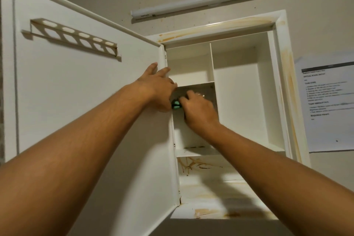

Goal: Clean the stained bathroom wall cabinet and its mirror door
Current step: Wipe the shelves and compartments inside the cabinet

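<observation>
The cabinet (275, 86) hangs on the wall above the viewer with its door (86, 101) swung wide to the left, so only the door's plain inner face and its slotted rack (72, 38) show; the mirror side is turned away and cannot be seen. The left hand (159, 86) lies on the hinged edge of the door, fingers straight and relaxed, pressing rather than gripping, which looks like steadying the door. The right hand (199, 109) reaches into the middle box of the left column, just under the small shelf, fingers curled; they appear to pinch a small green and black thing (175, 105) that sits right at the fingertips, between the two hands and close to the hinge line. What that thing is cannot be told from here. The back wall around the right fingers looks fairly clean, so my reading is that the work is only started. The nearest dirt lies straight below those fingers: a dark smear on the shelf (193, 147), then brown scribbled marks (199, 165) under it, then the blotched floor of the cabinet (220, 212) lower still. Another streak (210, 28) runs crosswise along the top frame, well above the fingers, and one (287, 82) runs up and down the frame off to their right. The right hand is the nearer to all of these, so a downward move by it seems the likely next one.
</observation>
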Tool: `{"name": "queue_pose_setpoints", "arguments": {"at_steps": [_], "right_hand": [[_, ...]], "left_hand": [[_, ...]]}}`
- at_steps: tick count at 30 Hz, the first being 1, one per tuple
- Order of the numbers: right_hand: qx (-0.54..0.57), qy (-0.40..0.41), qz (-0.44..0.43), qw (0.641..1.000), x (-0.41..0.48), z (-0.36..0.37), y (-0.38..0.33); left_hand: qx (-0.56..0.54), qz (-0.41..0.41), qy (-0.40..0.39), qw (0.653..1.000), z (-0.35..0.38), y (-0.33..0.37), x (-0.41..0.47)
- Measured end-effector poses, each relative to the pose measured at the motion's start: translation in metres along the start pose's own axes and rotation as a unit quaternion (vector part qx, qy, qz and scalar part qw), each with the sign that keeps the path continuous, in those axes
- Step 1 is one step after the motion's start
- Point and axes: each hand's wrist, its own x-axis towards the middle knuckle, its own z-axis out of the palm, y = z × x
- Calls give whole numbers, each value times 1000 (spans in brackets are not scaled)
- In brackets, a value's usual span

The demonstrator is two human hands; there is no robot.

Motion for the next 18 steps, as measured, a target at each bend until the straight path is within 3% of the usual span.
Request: {"name": "queue_pose_setpoints", "arguments": {"at_steps": [5,7,11,13,15,18], "right_hand": [[56,-91,6,994,-22,49,-10],[57,-163,-31,985,-32,49,-2],[80,-385,-77,916,-40,26,1],[54,-447,-71,890,-20,9,1],[31,-426,-56,903,3,-12,2],[77,-283,-10,956,8,-25,-1]], "left_hand": [[15,3,9,1000,5,-2,4],[14,3,14,1000,6,-2,3],[7,2,16,1000,6,-2,2],[5,0,13,1000,6,-1,1],[7,0,11,1000,5,-1,1],[15,-1,11,1000,6,-2,2]]}}
